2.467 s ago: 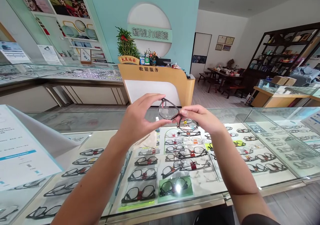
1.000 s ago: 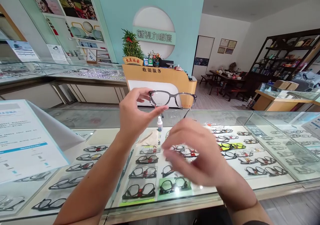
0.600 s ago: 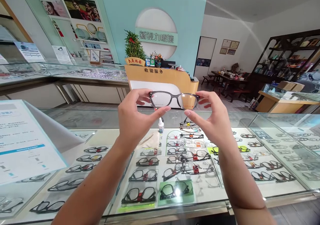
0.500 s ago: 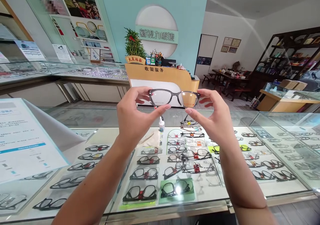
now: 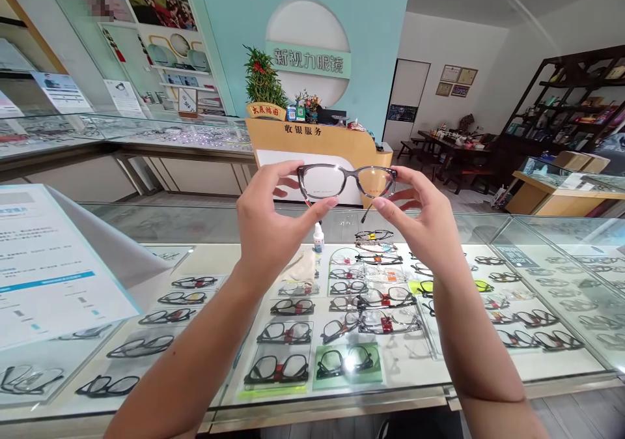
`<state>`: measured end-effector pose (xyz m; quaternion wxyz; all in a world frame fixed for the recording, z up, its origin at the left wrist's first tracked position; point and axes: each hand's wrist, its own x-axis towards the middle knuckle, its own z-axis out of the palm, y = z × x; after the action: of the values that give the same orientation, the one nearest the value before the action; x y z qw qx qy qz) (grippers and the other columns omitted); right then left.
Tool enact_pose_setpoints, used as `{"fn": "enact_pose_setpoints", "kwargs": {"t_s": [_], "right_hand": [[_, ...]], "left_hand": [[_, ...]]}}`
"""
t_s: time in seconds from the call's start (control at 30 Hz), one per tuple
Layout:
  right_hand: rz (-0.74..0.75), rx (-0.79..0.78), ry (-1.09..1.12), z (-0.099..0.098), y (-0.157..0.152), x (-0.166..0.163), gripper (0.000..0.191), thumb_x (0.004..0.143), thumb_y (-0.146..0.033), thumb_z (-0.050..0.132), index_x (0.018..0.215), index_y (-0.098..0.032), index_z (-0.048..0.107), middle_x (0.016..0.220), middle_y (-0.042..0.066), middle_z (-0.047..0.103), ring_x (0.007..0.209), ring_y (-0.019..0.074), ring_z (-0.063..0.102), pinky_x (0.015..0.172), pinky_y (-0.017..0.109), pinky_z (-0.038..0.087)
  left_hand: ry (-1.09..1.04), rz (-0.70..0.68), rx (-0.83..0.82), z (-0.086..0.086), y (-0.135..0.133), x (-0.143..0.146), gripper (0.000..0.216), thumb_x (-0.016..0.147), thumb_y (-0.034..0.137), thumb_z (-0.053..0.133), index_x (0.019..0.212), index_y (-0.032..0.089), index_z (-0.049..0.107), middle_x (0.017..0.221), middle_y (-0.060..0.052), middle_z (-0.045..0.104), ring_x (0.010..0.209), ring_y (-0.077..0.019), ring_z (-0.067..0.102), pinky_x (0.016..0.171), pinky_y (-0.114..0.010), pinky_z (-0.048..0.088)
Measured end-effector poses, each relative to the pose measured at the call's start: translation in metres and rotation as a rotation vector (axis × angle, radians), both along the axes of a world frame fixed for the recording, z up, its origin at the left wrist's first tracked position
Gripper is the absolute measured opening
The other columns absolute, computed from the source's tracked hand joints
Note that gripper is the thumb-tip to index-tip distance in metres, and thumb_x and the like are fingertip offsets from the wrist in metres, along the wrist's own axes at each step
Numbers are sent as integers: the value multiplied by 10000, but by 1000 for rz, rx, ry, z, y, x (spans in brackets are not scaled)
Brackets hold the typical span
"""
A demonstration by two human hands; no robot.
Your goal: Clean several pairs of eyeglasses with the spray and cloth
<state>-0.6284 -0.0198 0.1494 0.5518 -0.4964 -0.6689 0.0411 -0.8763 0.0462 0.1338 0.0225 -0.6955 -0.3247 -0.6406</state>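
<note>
A pair of dark-rimmed eyeglasses [image 5: 349,173] is held up in the air above the glass display counter. My left hand [image 5: 273,214] pinches its left end between thumb and fingers. At the opposite end, my right hand [image 5: 422,214] grips the frame in the same way. Faint print shows on the clear lenses. The temple arms point away and downward behind the frame, partly hidden by my hands. Below and beyond the hands, a small white bottle [image 5: 318,238] stands on the counter near a pale cloth [image 5: 299,268].
Several rows of eyeglasses [image 5: 283,332] lie in the counter, some on a green card [image 5: 347,365]. A printed sheet [image 5: 49,263] leans at the left. Across the room stand a wooden cashier desk [image 5: 312,141], a potted plant [image 5: 263,81] and a dark shelf [image 5: 576,100].
The eyeglasses and both hands have shifted slightly right and up in view, and the frame has tilted a little, showing more of the temple arms. Both hands keep their hold.
</note>
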Motion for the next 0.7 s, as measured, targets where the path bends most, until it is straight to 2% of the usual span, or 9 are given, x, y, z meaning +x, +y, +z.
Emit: {"fn": "enact_pose_setpoints", "kwargs": {"t_s": [0.2,0.4,0.7], "right_hand": [[-32,8,-42,-4,3,2,573,1007,-567,818,1519,-330,712,1397,111,788,1063,293,806,906,519,656],[-57,-18,19,-3,6,2,619,949,-565,875,1484,-296,717,1437,124,795,1050,299,808,904,528,658],[-80,-6,47,-3,5,6,600,931,-630,884,1400,-293,724,1413,123,811,1056,292,817,844,490,657]], "left_hand": [[17,28,-12,-4,0,4,548,922,520,936,1367,305,700,1275,-63,801,1050,-273,765,919,-464,637],[18,-8,23,-7,2,7,547,936,443,911,1418,299,696,1349,-88,742,1079,-284,754,938,-475,630],[28,22,24,-10,6,8,582,966,457,864,1489,283,677,1330,-86,771,1107,-273,770,935,-439,637]]}}
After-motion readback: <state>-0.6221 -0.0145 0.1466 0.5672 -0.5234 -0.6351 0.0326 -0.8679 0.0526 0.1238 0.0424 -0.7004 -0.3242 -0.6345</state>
